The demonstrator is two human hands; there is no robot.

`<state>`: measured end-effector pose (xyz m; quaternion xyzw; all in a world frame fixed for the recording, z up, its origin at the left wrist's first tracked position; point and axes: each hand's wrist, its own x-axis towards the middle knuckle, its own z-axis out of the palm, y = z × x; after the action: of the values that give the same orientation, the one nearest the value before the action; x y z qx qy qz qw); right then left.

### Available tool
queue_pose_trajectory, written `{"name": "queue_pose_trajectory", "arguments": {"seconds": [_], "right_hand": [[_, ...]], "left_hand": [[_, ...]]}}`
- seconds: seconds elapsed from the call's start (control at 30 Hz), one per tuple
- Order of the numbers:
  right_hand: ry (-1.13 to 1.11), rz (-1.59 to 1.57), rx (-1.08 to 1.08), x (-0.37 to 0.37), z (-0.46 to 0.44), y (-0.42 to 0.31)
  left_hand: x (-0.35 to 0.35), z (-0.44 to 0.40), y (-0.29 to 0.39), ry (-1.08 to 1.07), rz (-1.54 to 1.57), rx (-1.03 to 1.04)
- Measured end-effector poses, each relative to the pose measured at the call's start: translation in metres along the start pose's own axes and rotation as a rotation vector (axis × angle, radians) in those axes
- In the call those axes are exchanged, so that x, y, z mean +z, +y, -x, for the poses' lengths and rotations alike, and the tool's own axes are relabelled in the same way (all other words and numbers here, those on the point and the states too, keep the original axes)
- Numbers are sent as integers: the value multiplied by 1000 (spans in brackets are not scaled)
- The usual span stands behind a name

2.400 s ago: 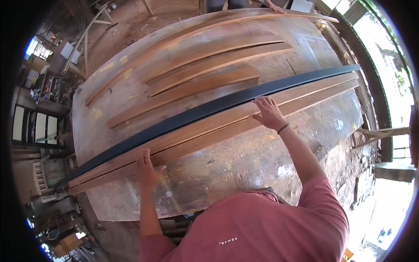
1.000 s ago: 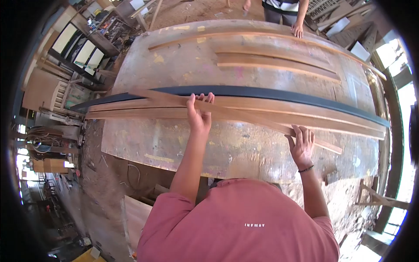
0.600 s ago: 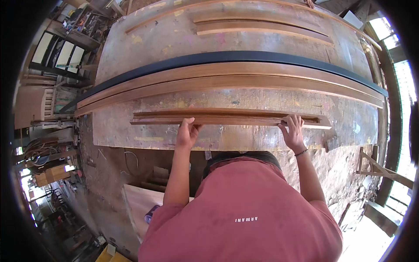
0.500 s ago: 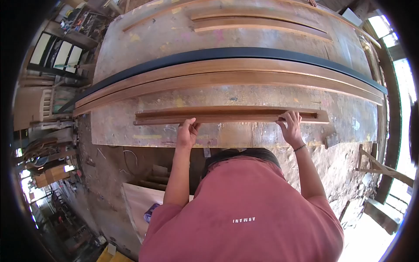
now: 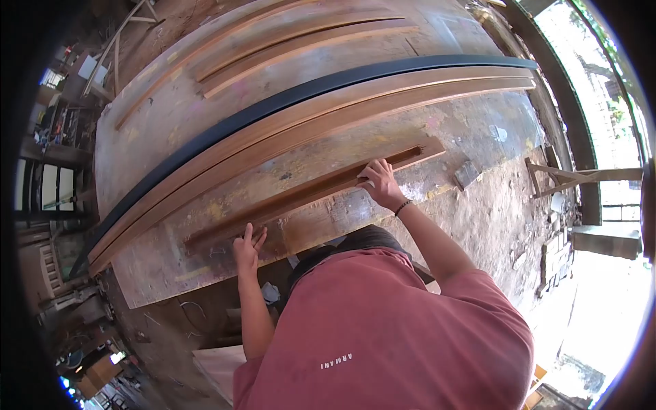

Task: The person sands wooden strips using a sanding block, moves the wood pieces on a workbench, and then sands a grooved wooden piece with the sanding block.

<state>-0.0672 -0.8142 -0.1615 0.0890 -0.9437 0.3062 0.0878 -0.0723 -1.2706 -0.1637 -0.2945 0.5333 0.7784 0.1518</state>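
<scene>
A grooved wooden piece [image 5: 307,191] lies along the near side of the worktable [image 5: 147,283], its hollow facing up. My right hand [image 5: 380,183], with a dark bracelet at the wrist, has its fingers curled over the near edge, toward the right end. By the left part of the same edge is my left hand [image 5: 249,247], its fingers apart; whether it touches the wood is unclear. Beyond the piece, two long wooden strips [image 5: 294,126] lie side by side, against a long dark blue bar [image 5: 273,102].
Two shorter wooden pieces [image 5: 301,51] and a thin long strip [image 5: 179,67] lie at the table's far side. A small block [image 5: 467,175] sits near the right front edge. A wooden trestle [image 5: 557,179] stands beyond the table's right side.
The short piece came from beyond the dark bar to the near side, held in both hands. My left hand's fingers have since spread. The view has turned, and the other person is out of view.
</scene>
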Motion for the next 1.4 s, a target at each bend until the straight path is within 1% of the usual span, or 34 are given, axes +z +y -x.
{"name": "queue_pose_trajectory", "arguments": {"seconds": [0.03, 0.1, 0.13, 0.2, 0.23, 0.3, 0.33, 0.4, 0.43, 0.47, 0.5, 0.53, 0.6, 0.63, 0.67, 0.7, 0.77, 0.8, 0.83, 0.87, 0.93, 0.97, 1.0, 1.03, 1.07, 1.1, 1.13, 1.2, 1.23, 1.27, 1.3, 1.33, 1.4], "right_hand": [[6, -4, 3, 0, 0, -1], [6, 2, 18, 4, 4, 0], [1, 10, 23, 5, 5, 1], [1, 22, 42, 9, 8, 0], [6, 15, 44, 11, 10, 0], [0, 13, 40, 12, 12, 5], [12, 25, 55, 6, 11, 1], [133, -29, 41, -9, 15, -5], [130, 3, 89, -21, 18, -3], [140, 9, 107, -30, 25, 4], [278, 106, 167, -41, 35, 14], [414, 204, 223, -53, 45, 26], [632, 431, 589, -59, 78, 76], [734, 386, 835, -76, 88, 87], [828, 332, 1080, -92, 96, 98], [838, 217, 1356, -103, 102, 114], [832, 88, 1636, -111, 130, 163], [798, 76, 1676, -98, 157, 203], [763, 64, 1720, -90, 173, 224], [760, 63, 1727, -100, 173, 220], [596, -531, 1580, -136, 167, 189], [642, -520, 1537, -141, 160, 175], [637, -524, 1543, -144, 163, 177], [626, -593, 1454, -147, 166, 180], [608, -661, 1362, -150, 167, 182], [602, -771, 1291, -162, 154, 170], [575, -776, 1290, -169, 141, 157], [547, -1114, 933, -173, 113, 121], [500, -1222, 889, -174, 90, 93], [455, -1327, 845, -172, 69, 66], [268, -1284, 776, -167, 58, 51], [86, -1233, 703, -160, 50, 40], [-139, -1294, 517, -127, 36, 23]], "left_hand": [[2, 0, -1, -6, -8, -2], [7, -1, -3, 217, -286, -45], [9, -1, -3, 209, -295, -42], [11, 2, -3, 237, -593, 14], [7, -3, -9, 230, -598, 20], [3, -15, -23, 264, -1046, 535], [16, -8, -18, 241, -1048, 541], [44, 5, -7, 88, -1131, 667], [57, 4, -6, 62, -1134, 674], [67, 2, -5, 29, -1225, 891], [77, 2, -3, -4, -1307, 1111], [90, 4, 0, -19, -1311, 1113], [118, 7, 3, -156, -1389, 1070], [129, 4, 1, -158, -1389, 1074], [139, 1, -3, -237, -1387, 1085], [147, 1, -7, -317, -1386, 1092], [163, 2, -16, -345, -1387, 1083], [172, 3, -20, -373, -1383, 1074], [179, 6, -24, -380, -1391, 1069], [187, 8, -28, -393, -1387, 1065], [206, 14, -34, -408, -1387, 1057], [216, 21, -34, -423, -1365, 1063], [226, 25, -36, -437, -1344, 1069], [235, 26, -40, -436, -1350, 1064], [246, 26, -43, -483, -1319, 1074], [256, 28, -48, -520, -1287, 1080], [270, 33, -50, -496, -1295, 1067], [302, 49, -44, -668, -1177, 883], [316, 57, -43, -649, -1186, 879], [330, 65, -41, -742, -1025, 629], [339, 70, -43, -820, -850, 383], [341, 69, -49, -807, -852, 383], [339, 64, -61, -829, -585, 273]]}}
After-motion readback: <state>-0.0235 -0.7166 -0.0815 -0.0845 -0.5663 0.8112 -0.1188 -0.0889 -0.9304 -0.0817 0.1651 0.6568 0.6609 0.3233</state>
